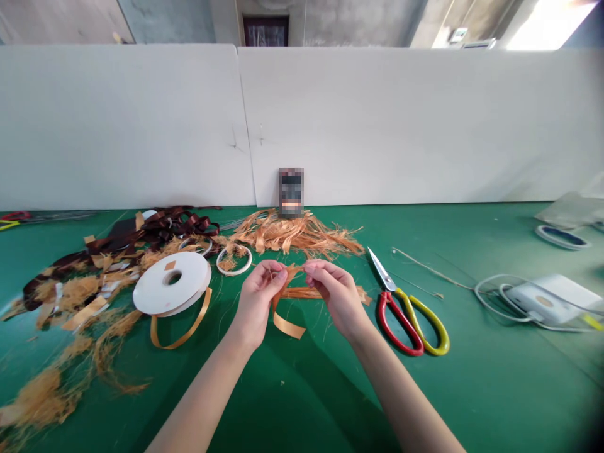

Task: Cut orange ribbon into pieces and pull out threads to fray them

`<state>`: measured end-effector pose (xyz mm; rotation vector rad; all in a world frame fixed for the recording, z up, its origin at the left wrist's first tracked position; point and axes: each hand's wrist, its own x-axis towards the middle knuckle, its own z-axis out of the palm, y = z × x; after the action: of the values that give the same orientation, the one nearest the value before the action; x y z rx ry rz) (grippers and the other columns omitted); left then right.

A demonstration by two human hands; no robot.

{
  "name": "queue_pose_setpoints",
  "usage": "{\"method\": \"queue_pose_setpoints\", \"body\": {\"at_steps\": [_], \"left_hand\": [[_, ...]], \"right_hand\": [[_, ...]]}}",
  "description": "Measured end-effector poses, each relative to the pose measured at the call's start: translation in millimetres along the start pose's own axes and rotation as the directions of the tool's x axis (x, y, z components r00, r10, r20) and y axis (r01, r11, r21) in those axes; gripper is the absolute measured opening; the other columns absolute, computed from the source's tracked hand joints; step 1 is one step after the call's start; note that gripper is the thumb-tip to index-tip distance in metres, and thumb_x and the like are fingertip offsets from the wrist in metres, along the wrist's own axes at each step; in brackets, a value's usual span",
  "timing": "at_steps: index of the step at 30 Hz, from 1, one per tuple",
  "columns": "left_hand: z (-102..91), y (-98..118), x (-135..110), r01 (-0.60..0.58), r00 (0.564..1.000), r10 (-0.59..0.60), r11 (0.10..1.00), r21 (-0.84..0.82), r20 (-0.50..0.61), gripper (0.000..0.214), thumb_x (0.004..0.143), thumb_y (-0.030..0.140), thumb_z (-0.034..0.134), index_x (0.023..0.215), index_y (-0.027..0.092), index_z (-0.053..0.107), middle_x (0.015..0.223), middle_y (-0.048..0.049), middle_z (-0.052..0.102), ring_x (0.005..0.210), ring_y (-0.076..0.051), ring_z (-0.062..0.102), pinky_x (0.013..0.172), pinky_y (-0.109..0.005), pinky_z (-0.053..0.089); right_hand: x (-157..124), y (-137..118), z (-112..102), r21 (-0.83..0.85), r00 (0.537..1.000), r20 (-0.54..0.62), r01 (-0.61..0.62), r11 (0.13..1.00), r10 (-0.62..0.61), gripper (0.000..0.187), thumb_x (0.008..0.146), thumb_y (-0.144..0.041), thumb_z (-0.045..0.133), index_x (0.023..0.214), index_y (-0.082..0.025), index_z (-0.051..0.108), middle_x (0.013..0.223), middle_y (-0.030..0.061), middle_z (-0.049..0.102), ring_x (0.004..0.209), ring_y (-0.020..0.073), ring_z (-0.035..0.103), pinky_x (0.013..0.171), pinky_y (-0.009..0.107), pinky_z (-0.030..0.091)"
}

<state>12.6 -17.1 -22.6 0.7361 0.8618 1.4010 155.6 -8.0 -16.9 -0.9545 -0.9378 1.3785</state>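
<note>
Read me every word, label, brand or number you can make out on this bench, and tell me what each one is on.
Nothing can be read in this view.
The upright package against the white partition is pixelated, so any text on it is unreadable.
The white box-shaped device has a round tan patch, with nothing legible.
The white ribbon spool shows no visible print.

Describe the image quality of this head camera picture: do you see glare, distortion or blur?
In the head view, glare burns out the bright opening at upper right, the white partition bows from the wide lens, a pixelated patch hides something standing against it, the lower right corner darkens, and the left hand, right hand and orange ribbon look sharp.
</note>
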Motion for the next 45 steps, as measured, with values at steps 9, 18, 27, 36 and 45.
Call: {"method": "queue_pose_setpoints", "body": {"at_steps": [9, 18, 27, 36, 45], "left_hand": [[-2.7, -2.9, 2.2, -0.032, 0.999, 0.033, 0.989, 0.145, -0.007, 0.022, 0.067, 0.026, 0.079, 0.082, 0.018, 0.065, 0.078, 0.0017, 0.064, 0.078, -0.012, 0.06, 0.078, -0.025, 0.047], [-3.1, -4.5, 2.9, -0.07, 0.996, 0.079, 0.978, 0.196, -0.037, 0.02, 0.068, 0.026, 0.078, 0.08, 0.017, 0.065, 0.078, 0.0019, 0.063, 0.077, -0.011, 0.058, 0.076, -0.023, 0.046], [-3.8, -5.5, 3.2, -0.058, 0.997, 0.067, 0.982, 0.18, -0.046, 0.021, 0.066, 0.025, 0.079, 0.08, 0.017, 0.065, 0.08, 0.001, 0.065, 0.081, -0.012, 0.06, 0.079, -0.025, 0.047], [-4.1, -3.2, 5.6, -0.072, 0.993, 0.088, 0.98, 0.185, -0.082, 0.022, 0.065, 0.024, 0.08, 0.081, 0.016, 0.067, 0.081, 0.0005, 0.066, 0.082, -0.012, 0.061, 0.08, -0.025, 0.047], [-6.1, -0.3, 7.2, -0.052, 0.992, 0.072, 0.982, 0.181, -0.105, 0.023, 0.064, 0.026, 0.08, 0.081, 0.016, 0.067, 0.079, 0.0004, 0.067, 0.079, -0.012, 0.061, 0.077, -0.024, 0.047]], "right_hand": [[0.7, 4.8, -4.6, 0.036, 1.0, -0.004, -0.012, 0.999, 0.012, 0.019, 0.067, -0.035, 0.078, 0.074, -0.02, 0.07, 0.074, -0.0006, 0.06, 0.066, 0.0111, 0.051, 0.067, 0.025, 0.042], [1.7, 4.6, -1.2, 0.034, 1.0, -0.008, -0.003, 0.999, 0.003, 0.03, 0.068, -0.037, 0.078, 0.091, -0.021, 0.068, 0.083, -0.0009, 0.066, 0.072, 0.0116, 0.059, 0.071, 0.026, 0.046], [0.4, 8.8, -0.5, 0.006, 1.0, -0.003, 0.008, 1.0, -0.008, 0.036, 0.065, -0.03, 0.081, 0.094, -0.021, 0.063, 0.074, -0.0032, 0.069, 0.07, 0.0121, 0.064, 0.079, 0.03, 0.049], [4.2, 8.3, -5.5, 0.114, 0.997, -0.045, 0.06, 0.992, -0.055, 0.032, 0.064, -0.026, 0.081, 0.091, -0.021, 0.064, 0.075, -0.0034, 0.066, 0.073, 0.0119, 0.062, 0.078, 0.028, 0.047], [6.1, 4.7, -7.7, 0.189, 0.999, -0.017, 0.047, 0.981, -0.044, 0.031, 0.067, -0.032, 0.078, 0.09, -0.023, 0.061, 0.078, -0.0029, 0.06, 0.082, 0.0134, 0.06, 0.077, 0.027, 0.047]]}}
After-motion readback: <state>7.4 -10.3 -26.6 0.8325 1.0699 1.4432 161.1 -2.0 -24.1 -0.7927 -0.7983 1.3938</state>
